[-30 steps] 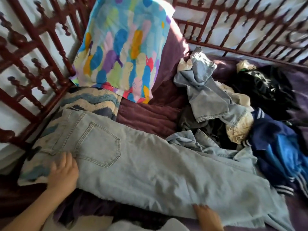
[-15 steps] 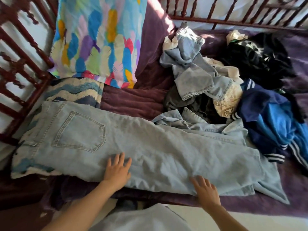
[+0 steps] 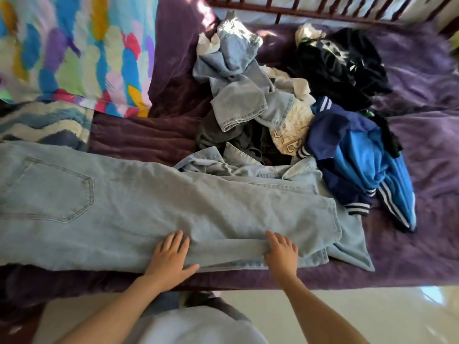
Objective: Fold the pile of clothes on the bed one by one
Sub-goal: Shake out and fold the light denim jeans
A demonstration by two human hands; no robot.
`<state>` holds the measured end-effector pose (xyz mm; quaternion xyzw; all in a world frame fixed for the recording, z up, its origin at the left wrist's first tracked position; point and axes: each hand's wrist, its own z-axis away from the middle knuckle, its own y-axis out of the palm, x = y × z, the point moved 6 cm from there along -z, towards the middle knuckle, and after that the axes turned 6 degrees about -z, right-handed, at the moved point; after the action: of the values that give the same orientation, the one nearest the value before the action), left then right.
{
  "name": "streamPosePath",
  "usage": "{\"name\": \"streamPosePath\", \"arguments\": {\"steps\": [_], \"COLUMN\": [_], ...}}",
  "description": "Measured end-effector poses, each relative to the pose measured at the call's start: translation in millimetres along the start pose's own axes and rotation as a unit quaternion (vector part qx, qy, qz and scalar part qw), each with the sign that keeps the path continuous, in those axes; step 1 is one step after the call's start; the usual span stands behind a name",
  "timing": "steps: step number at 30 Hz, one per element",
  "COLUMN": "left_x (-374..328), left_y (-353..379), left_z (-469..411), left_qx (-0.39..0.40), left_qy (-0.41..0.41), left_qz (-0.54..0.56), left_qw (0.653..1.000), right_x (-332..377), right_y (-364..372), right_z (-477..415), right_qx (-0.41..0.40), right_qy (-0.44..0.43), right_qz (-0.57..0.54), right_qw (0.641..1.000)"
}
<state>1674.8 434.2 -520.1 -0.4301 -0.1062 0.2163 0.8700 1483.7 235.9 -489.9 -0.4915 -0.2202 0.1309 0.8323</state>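
Here, you stand at the near edge of a bed point(image 3: 422, 264) covered in a purple blanket point(image 3: 422, 150), looking down at your two bare hands. A pair of light blue jeans point(image 3: 149, 207) lies flat across the near side of the bed, waist toward the left, with a back pocket point(image 3: 49, 189) facing up. Your left hand point(image 3: 171, 259) lies palm down on the denim near its front edge, fingers straight and spread, gripping nothing. Your right hand point(image 3: 282, 254) rests on the same leg further toward the hem, fingers extended on the cloth beside a long lengthwise fold; it closes on nothing that can be seen.

Behind the jeans and to the right sits the unfolded pile of clothes point(image 3: 248, 95): more pale denim, a cream piece, a black garment point(image 3: 335, 65) and a blue jacket point(image 3: 360, 157) with white stripes. A bright multicoloured pillow point(image 3: 74, 45) leans at the upper left, above a blue and cream zigzag cloth point(image 3: 44, 125). A dark red rail point(image 3: 298, 14) runs along the far side.
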Motion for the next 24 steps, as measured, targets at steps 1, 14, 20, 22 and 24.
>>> {"name": "streamPosePath", "arguments": {"steps": [1,14,20,22,24], "left_x": [-3,-9,5,12,17], "left_y": [0,-10,-25,-26,-27], "left_z": [1,-8,-21,-20,-19], "left_qx": [-0.004,0.003,0.023,0.031,0.026], "left_qy": [0.005,-0.018,-0.053,-0.069,-0.087], "left_qz": [-0.004,0.095,0.310,0.362,0.403], "left_qw": [1.000,0.995,0.949,0.929,0.910], "right_x": [4,-99,-125,-124,-122], "right_y": [-3,-27,-5,-12,-38], "right_z": [-3,-8,-16,-25,-38], "right_qx": [-0.020,-0.018,-0.158,-0.184,-0.216], "right_qy": [0.008,0.086,0.391,0.420,0.393], "right_qz": [-0.050,0.072,-0.620,-0.672,-0.670], "right_qw": [0.999,0.994,0.662,0.581,0.592]}}
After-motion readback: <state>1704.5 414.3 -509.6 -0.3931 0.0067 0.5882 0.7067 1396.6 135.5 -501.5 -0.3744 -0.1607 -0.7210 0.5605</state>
